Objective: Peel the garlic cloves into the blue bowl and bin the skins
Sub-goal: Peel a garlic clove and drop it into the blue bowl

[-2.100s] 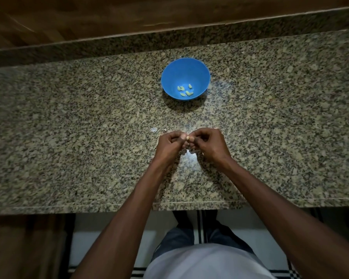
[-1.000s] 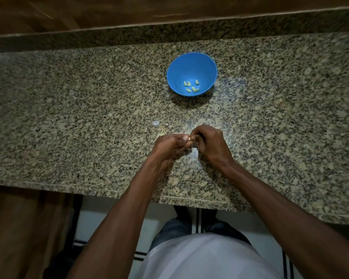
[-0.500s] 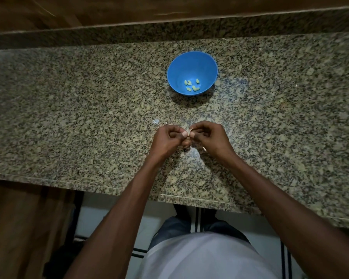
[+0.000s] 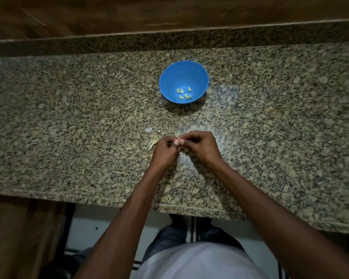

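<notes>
A blue bowl [image 4: 170, 77] stands on the granite counter [image 4: 69, 137], with several peeled garlic cloves [image 4: 184, 93] at its bottom. Nearer to me, my left hand [image 4: 165, 152] and my right hand [image 4: 201, 147] meet fingertip to fingertip just above the counter. Both pinch one small garlic clove [image 4: 179, 140], which is mostly hidden by the fingers. Loose garlic skins [image 4: 152, 142] lie on the counter just left of my left hand, and a small pale scrap [image 4: 149, 129] lies a little farther back.
The counter's front edge [image 4: 109, 198] runs below my forearms. A granite backsplash [image 4: 169, 40] and a wooden wall close off the far side. No bin is in view.
My hands stay joined on the clove, with small finger shifts. The view has moved slightly. More skins now show on the counter left of my left hand.
</notes>
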